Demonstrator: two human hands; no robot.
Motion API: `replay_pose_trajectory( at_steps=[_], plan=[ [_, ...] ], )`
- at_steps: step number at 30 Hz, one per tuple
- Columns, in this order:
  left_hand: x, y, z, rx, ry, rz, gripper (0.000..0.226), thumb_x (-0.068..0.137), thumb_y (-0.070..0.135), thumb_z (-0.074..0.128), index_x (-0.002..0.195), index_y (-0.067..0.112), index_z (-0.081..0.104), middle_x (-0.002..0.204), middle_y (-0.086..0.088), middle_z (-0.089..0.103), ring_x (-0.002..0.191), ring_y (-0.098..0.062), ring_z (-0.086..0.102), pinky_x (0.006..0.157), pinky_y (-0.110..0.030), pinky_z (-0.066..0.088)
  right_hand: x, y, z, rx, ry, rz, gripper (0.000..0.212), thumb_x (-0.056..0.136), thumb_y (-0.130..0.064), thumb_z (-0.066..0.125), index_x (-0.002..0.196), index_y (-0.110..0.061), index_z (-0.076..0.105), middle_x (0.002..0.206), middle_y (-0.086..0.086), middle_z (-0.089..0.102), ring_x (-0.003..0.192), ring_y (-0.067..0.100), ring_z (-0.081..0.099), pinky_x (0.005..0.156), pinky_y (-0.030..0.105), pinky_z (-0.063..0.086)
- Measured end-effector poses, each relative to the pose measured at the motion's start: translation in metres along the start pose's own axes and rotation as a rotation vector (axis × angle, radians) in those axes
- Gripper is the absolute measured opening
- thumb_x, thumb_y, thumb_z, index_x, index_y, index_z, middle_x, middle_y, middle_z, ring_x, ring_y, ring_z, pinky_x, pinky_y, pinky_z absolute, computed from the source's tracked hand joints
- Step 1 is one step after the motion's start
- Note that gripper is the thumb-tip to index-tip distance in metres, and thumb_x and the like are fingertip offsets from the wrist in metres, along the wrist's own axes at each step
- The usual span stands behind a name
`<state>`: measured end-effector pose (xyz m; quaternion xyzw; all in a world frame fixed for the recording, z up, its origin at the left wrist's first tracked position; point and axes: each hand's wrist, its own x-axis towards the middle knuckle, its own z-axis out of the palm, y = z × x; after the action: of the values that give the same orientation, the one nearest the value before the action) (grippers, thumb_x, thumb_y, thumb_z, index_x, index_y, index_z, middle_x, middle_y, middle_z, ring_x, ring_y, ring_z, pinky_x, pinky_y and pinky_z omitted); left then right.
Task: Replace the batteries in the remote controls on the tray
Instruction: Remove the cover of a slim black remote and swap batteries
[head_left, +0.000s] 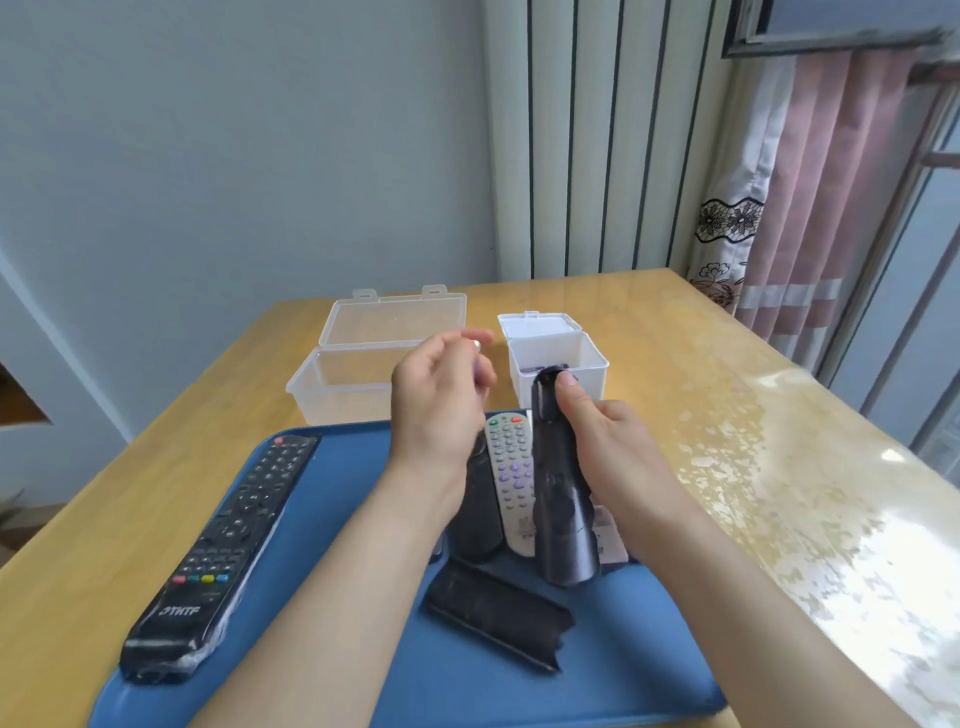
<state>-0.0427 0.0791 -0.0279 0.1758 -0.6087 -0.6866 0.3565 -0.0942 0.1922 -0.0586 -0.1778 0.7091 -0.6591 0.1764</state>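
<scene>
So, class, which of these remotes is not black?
The grey remote with coloured buttons, lying in the middle of the blue tray; every other one is black.

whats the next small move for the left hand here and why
Probably bring the battery pinched by the left hand down to the black remote that the right hand holds; a cover lies loose on the tray. Old or new, I cannot tell.

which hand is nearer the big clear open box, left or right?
Left. The left hand, pinching a small silvery item, is raised right in front of the big clear box. The right hand grips a dark remote further right, by the small white box.
</scene>
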Motion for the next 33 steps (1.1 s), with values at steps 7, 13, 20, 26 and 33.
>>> replay_pose_trajectory(
  at_steps=[7,13,20,26,33],
  plan=[
    [0.089,-0.017,0.058,0.332,-0.149,-0.059,0.030,0.096,0.007,0.039,0.078,0.018,0.061,0.068,0.004,0.046,0.067,-0.014,0.042,0.057,-0.023,0.034,0.007,0.003,-0.017,0.132,0.100,0.076,0.047,0.096,-0.052,0.049,0.083,-0.009,0.063,0.071,0.012,0.060,0.065,0.023,0.056,0.067,0.036,0.044],
    [0.103,-0.028,0.073,0.538,-0.210,-0.012,0.035,0.087,-0.001,0.038,0.088,0.017,0.068,0.103,-0.005,0.065,0.085,-0.017,0.058,0.073,-0.025,0.047,0.008,-0.002,-0.018,0.249,0.110,0.088,0.042,0.097,-0.048,0.050,0.083,-0.009,0.058,0.073,0.014,0.054,0.065,0.023,0.051,0.066,0.036,0.041],
    [0.016,-0.006,0.021,0.491,-0.397,0.006,0.038,0.081,-0.016,0.041,0.075,0.013,0.064,0.078,-0.008,0.064,0.064,-0.014,0.055,0.054,-0.020,0.048,0.008,-0.011,-0.022,1.011,0.095,0.223,0.039,0.099,-0.045,0.048,0.093,-0.008,0.060,0.065,0.005,0.062,0.054,0.016,0.062,0.056,0.024,0.052],
    [-0.040,-0.012,0.000,0.664,-0.502,0.285,0.035,0.075,0.022,0.075,0.085,0.053,0.063,0.096,0.007,0.062,0.080,-0.006,0.059,0.072,-0.012,0.044,0.000,-0.013,-0.012,1.202,-0.063,0.270,0.055,0.097,-0.043,0.049,0.060,-0.007,0.067,0.071,0.009,0.065,0.067,0.020,0.065,0.076,0.036,0.053],
    [-0.038,-0.020,0.000,0.784,-0.363,0.616,0.008,0.085,0.009,0.068,0.082,0.015,0.065,0.082,0.005,0.060,0.075,-0.017,0.058,0.064,-0.033,0.047,-0.013,-0.016,0.003,1.138,-0.126,0.260,0.047,0.098,-0.046,0.049,0.080,-0.008,0.068,0.110,0.013,0.073,0.072,0.017,0.070,0.064,0.026,0.061]
  ],
)
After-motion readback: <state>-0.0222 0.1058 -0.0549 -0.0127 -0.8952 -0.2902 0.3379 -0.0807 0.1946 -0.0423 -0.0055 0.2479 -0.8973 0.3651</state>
